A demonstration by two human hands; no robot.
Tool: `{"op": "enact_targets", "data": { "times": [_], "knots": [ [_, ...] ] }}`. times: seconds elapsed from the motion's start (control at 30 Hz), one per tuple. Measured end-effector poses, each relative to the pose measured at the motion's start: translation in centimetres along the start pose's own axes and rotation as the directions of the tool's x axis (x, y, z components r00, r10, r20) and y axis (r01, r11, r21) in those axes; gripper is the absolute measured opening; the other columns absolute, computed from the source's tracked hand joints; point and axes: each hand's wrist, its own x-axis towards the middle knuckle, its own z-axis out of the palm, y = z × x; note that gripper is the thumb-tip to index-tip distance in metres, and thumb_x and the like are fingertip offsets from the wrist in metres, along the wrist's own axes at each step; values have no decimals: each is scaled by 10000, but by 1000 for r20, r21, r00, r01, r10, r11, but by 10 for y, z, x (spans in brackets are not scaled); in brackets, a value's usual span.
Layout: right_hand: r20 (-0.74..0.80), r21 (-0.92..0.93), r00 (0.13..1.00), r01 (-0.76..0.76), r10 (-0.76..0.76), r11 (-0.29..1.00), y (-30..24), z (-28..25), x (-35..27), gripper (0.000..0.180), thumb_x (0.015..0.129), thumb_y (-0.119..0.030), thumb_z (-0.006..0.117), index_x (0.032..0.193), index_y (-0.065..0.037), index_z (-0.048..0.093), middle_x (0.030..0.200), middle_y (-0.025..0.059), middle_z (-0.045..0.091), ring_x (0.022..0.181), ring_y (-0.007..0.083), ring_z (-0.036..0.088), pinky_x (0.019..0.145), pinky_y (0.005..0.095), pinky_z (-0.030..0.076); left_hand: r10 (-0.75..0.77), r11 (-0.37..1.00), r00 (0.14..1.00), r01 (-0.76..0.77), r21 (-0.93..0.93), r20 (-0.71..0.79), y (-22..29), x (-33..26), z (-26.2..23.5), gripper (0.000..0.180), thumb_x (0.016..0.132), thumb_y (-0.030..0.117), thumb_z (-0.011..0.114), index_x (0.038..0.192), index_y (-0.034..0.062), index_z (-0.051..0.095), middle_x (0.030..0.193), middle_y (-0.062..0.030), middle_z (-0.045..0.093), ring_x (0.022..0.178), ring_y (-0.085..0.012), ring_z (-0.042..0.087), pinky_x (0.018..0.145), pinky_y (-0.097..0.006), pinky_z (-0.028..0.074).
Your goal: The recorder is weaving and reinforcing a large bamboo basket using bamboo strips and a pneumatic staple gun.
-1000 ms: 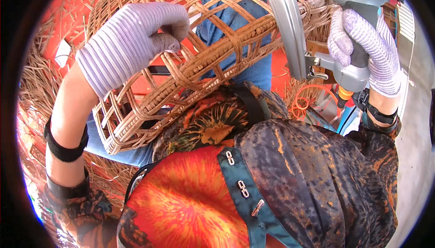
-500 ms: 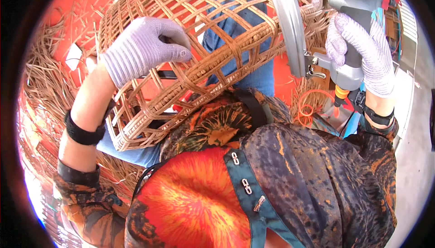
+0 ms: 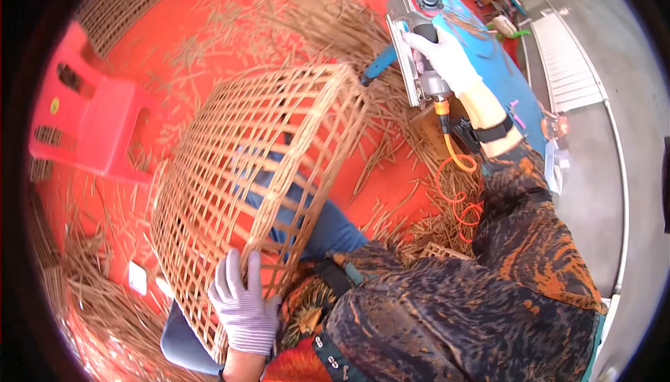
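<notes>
A woven rattan basket (image 3: 286, 173) with an open lattice lies tilted across my lap, over my blue jeans. At its near lower end my left hand (image 3: 244, 305), in a pale striped knit glove, rests its fingers over the rim and lattice; the thumb is partly hidden. My right hand (image 3: 450, 61), gloved too, is wrapped round the handle of a grey air nail gun (image 3: 406, 61) with a long straight magazine. The tool is held to the far right, apart from the basket, by the edge of a blue surface. An orange coiled air hose (image 3: 447, 180) hangs from its handle.
A red plastic chair (image 3: 105, 124) stands on the left. Cut rattan strips (image 3: 335, 23) litter the red floor, heaped at the back and lower left. The blue-topped table (image 3: 488, 54) is at the right, bearing loose strips. Stacked woven goods (image 3: 122, 5) stand at the far left.
The nail gun has moved away from the basket toward the blue table, in my right hand. The basket appears turned, and my left hand now lies on its near rim. The view has shifted.
</notes>
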Motion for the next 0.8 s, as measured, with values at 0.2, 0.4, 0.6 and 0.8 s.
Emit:
{"op": "enact_targets", "data": {
  "times": [0.2, 0.4, 0.6, 0.8],
  "knots": [
    [-284, -506, 956, -82, -77, 859, 130, -98, 69, 358, 881, -319, 670, 1083, -29, 616, 876, 145, 687, 757, 270, 674, 684, 378, 534, -39, 993, 998, 44, 111, -53, -2, -10, 8, 827, 651, 253, 764, 1404, 79, 469, 1472, -211, 364, 1319, -424, 371, 1040, -560, 321],
    [-331, -855, 929, -368, 163, 365, 163, -172, 65, 503, 880, -426, 573, 1222, -63, 640, 1194, 232, 647, 1151, 397, 597, 947, 470, 482, 196, 978, 950, -173, 115, -243, -3, -15, 18, 509, 728, 312, 727, 1201, 151, 629, 1301, -90, 532, 1240, -337, 475, 1012, -497, 378],
    [-510, -831, 831, -543, 223, 121, 256, -212, 114, 794, 865, -684, 504, 1417, -116, 446, 1352, 205, 569, 1257, 415, 529, 1035, 506, 421, 319, 914, 930, -253, 316, -180, -1, -19, 39, 392, 771, 187, 612, 1159, 211, 658, 1216, 3, 587, 1140, -176, 530, 912, -338, 408],
    [-478, -876, 864, -483, 159, -7, 229, -159, 115, 730, 843, -672, 539, 1380, -179, 532, 1326, 176, 587, 1228, 350, 569, 1017, 507, 440, 299, 933, 943, -256, 254, -148, 2, -22, 37, 396, 760, 178, 618, 1153, 190, 664, 1174, -4, 610, 1090, -189, 559, 880, -350, 435]
  ]
}}
